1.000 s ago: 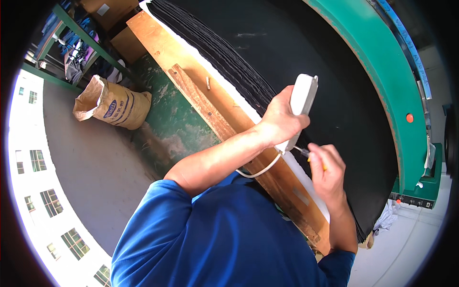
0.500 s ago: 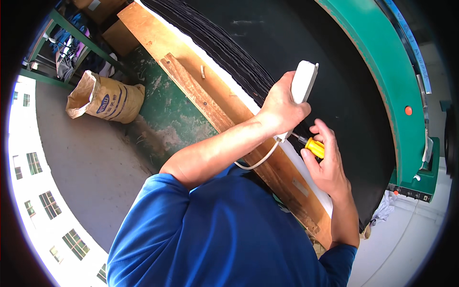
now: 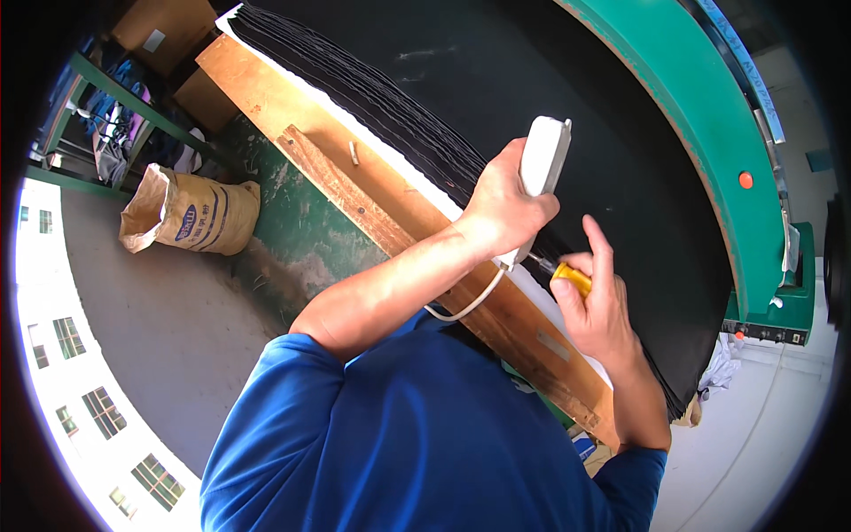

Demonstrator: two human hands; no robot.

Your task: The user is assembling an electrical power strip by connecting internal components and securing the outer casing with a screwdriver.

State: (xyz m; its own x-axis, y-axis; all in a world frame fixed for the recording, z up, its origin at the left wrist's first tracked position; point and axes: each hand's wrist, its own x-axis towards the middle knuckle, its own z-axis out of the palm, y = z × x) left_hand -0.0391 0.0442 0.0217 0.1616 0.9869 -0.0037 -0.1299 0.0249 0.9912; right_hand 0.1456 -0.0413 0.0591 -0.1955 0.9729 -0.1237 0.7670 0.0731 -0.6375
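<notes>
My left hand (image 3: 503, 206) is wrapped round a long white power strip (image 3: 544, 158), held tilted above black fabric. A pale cord (image 3: 470, 309) runs from the strip's lower end and curves back toward my body. My right hand (image 3: 605, 321) grips the yellow handle of a screwdriver (image 3: 573, 278) with thumb and fingers, while the index finger points up and away from it. The screwdriver's shaft points at the lower end of the strip; whether its tip touches a screw there is too small to tell.
Layered black fabric (image 3: 638, 177) covers the table, edged by a wooden board (image 3: 257, 84) with a batten (image 3: 341, 195). A green curved machine frame (image 3: 683, 115) stands at right. An open paper sack (image 3: 208, 213), a rack (image 3: 115, 97) and cardboard boxes (image 3: 168, 31) are at left.
Both hands, the power strip and the screwdriver have shifted slightly left in view, along with the background. My right index finger is now straighter, and the fingers have changed position around the yellow handle.
</notes>
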